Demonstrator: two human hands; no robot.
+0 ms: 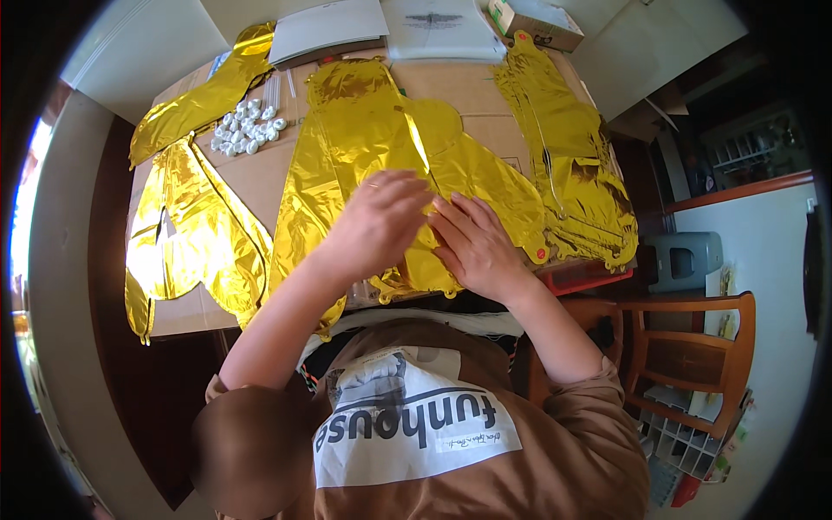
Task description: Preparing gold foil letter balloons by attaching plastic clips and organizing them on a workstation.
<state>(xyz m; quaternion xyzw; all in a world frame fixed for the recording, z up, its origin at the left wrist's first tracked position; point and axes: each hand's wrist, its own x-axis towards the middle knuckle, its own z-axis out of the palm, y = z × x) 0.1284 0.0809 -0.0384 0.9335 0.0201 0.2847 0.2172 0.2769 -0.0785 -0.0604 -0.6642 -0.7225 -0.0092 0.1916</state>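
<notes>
A large flat gold foil balloon (351,130), deflated and creased, lies in front of me on the cardboard-covered table (472,85). Over its middle, my left hand (381,217) is closed, with bent fingers close together; whatever is in them is hidden. Close beside it, my right hand (477,247) rests on the foil with its fingers stretched out. The fingertips of both hands nearly meet. More gold foil balloons lie flat: one with a slit (195,234) at the near left, a long curved piece (204,104) at the far left, and another (555,130) at the right.
Small white rounded pieces (245,128) lie heaped at the left, next to clear thin tubes (272,91). Along the back are a white sheet stack (329,30), a clear plastic bag (442,30) and an open carton (537,24). A wooden chair (689,303) stands at the right.
</notes>
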